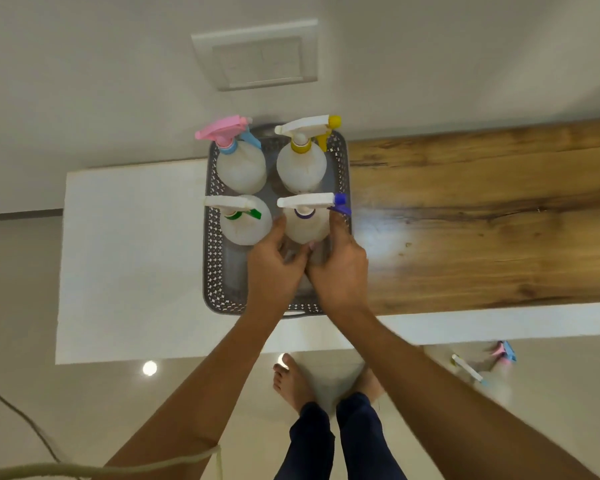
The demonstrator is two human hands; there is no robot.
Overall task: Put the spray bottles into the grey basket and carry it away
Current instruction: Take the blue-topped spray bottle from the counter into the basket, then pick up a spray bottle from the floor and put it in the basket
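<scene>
A grey perforated basket (211, 271) stands on the counter where the white part meets the wood. Several white spray bottles stand upright in it: a pink-headed one (240, 166) and a yellow-nozzled one (301, 164) at the back, a green-triggered one (244, 221) and a blue-nozzled one (305, 225) nearer me. My left hand (274, 268) and my right hand (340, 268) both wrap the blue-nozzled bottle from either side, low inside the basket. The near half of the basket holds no bottles.
The wooden countertop (482, 220) runs off to the right and the white section (132, 258) to the left. A wall switch plate (260, 53) sits behind. On the floor at lower right lie two more spray bottles (492, 372). My bare feet stand below the counter's edge.
</scene>
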